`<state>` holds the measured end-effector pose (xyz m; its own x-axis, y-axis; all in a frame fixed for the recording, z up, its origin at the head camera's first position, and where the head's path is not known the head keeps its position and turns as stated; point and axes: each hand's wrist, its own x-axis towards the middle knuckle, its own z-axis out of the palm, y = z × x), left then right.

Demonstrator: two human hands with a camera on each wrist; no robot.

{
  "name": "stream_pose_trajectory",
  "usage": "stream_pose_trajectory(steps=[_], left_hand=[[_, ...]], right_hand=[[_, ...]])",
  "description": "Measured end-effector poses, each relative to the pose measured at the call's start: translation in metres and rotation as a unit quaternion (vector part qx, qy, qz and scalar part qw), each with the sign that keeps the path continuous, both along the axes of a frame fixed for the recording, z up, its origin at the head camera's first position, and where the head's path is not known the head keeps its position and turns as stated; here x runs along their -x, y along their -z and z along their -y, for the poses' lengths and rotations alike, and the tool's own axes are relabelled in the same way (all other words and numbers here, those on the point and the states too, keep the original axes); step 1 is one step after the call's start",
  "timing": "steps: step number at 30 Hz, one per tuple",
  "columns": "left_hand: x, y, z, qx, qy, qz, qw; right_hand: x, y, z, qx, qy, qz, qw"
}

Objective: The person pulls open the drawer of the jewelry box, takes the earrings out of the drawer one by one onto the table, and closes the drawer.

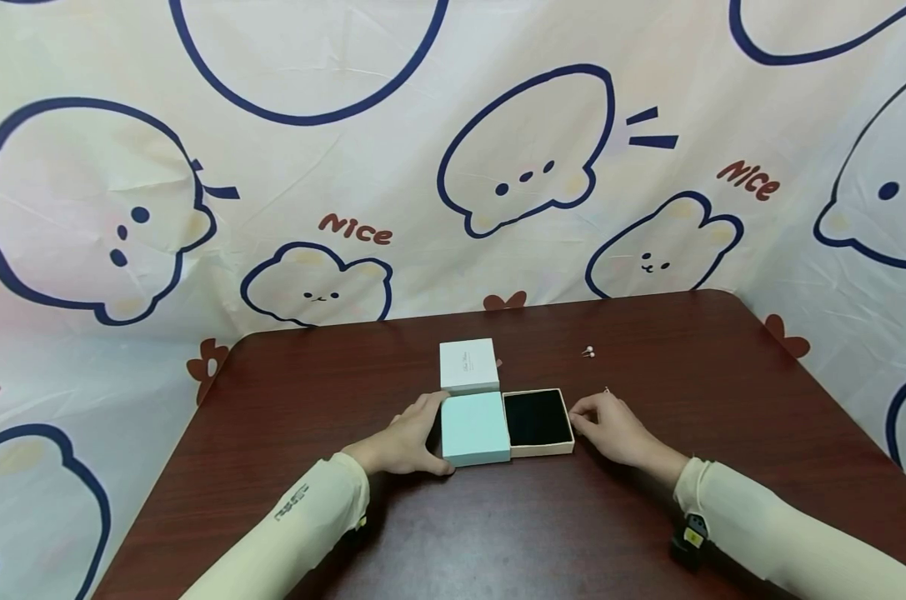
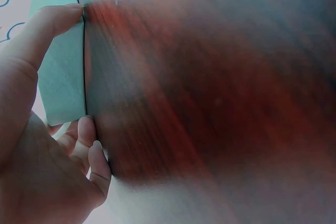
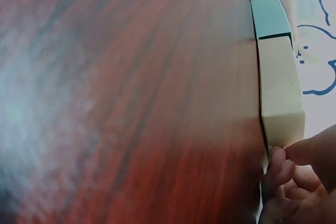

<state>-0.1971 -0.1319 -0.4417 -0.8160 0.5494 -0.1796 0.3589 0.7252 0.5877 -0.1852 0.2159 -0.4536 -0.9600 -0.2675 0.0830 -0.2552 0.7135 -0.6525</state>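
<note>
A pale teal box sleeve lies on the table, with a cream drawer sticking out of its right side. Inside the drawer is a black pad. My left hand grips the sleeve from the left, its thumb at the near side and its fingers toward the far side. At the drawer's right end, my right hand pinches with thumb and index finger; the small part between them is mostly hidden. A tiny shiny thing shows just beyond the right hand, too small to identify.
A white box with small printed writing stands directly behind the sleeve. Small earrings with pale round heads lie farther back on the right. The dark wooden table meets a cartoon-printed cloth at its back edge.
</note>
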Motion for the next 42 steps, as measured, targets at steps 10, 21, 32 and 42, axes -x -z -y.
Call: stream_pose_trajectory(steps=[10,21,32,42], left_hand=[[0.0001,-0.001,-0.0003,0.003,0.0,0.0,1.0],[-0.0001,-0.0018,0.0006,-0.002,0.004,0.0,1.0],[0.0011,-0.0019,0.0006,0.002,0.003,0.001,1.0],[0.0007,-0.0014,0.0006,0.005,0.004,0.002,1.0]], right_hand=[[-0.0003,-0.0006,-0.0005,0.005,-0.002,0.0,1.0],[0.0005,-0.0002,0.0009,-0.002,-0.001,-0.016,1.0],[0.0021,-0.0007,0.0025,0.004,-0.005,-0.006,1.0],[-0.0001,-0.0002,0.0031,0.002,-0.004,-0.011,1.0]])
